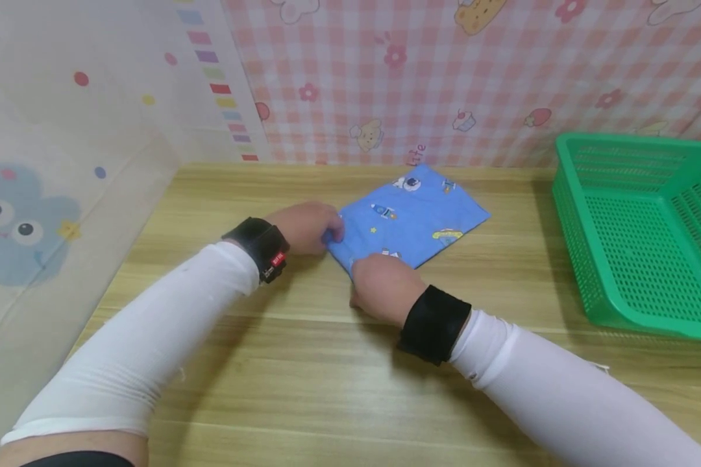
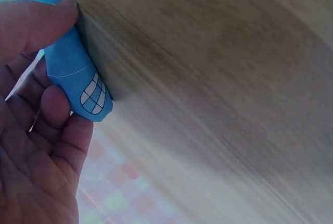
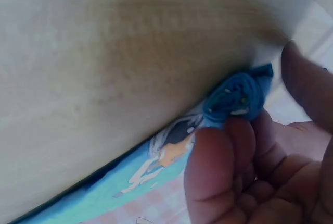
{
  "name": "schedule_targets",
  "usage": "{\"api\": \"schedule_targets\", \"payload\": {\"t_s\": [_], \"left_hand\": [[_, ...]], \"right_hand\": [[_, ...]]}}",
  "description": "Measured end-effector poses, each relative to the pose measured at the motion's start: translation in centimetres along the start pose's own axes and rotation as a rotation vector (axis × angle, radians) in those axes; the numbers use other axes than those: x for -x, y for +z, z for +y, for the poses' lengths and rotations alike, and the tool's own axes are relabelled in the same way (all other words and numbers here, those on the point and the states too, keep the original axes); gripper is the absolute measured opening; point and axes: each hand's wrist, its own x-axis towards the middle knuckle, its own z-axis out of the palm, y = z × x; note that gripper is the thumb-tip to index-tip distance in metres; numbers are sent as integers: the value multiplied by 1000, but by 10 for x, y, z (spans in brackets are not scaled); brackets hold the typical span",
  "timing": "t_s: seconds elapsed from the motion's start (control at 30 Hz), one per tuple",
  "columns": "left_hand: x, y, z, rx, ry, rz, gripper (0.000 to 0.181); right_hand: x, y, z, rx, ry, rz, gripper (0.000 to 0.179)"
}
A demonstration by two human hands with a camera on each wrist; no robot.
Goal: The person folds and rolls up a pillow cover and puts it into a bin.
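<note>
A blue cloth [image 1: 411, 217] printed with rockets, stars and a spaceman lies on the wooden table, its near-left edge turned up into a roll. My left hand [image 1: 309, 227] grips the left end of that edge; in the left wrist view its thumb lies over the rolled cloth [image 2: 67, 60] with the fingers on the other side. At the near end is my right hand [image 1: 385, 288], its curled fingers against the cloth. The right wrist view shows the coiled end of the roll [image 3: 237, 99] at the fingertips, with the thumb [image 3: 307, 86] held off it.
A green plastic basket [image 1: 598, 311] with perforated walls stands on the table [image 1: 304, 389] at the right. Behind the table is a pink checked wall covering [image 1: 339, 71]; a white one with cartoon prints [image 1: 23, 220] borders the left side.
</note>
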Motion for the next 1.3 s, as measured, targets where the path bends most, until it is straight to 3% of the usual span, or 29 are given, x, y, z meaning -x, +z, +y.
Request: {"api": "schedule_targets", "payload": {"t_s": [0.27, 0.6, 0.77, 0.9, 0.97, 1.13, 1.23, 1.3], "left_hand": [[2, -3, 8, -40, -34, -18, 18], [3, -3, 10, -5, -73, -69, 18], [-4, -2, 7, 6, -53, -89, 20], [-13, -1, 5, 28, -5, -61, 21], [-16, 0, 4, 35, 5, -43, 19], [-20, 4, 7, 68, 6, 11, 10], [-22, 8, 11, 68, -7, 52, 11], [-22, 9, 14, 55, -24, 70, 14]], "right_hand": [[0, 1, 4, 32, -6, -1, 11], [-10, -9, 26, -159, 109, -191, 8], [-13, -16, 41, -232, 143, -229, 11], [-15, -19, 48, -302, 198, -244, 11], [-16, -20, 50, -343, 220, -254, 15], [-14, -20, 52, -433, 259, -239, 5], [-12, -18, 51, -421, 259, -194, 10], [-11, -15, 50, -356, 231, -161, 10]]}}
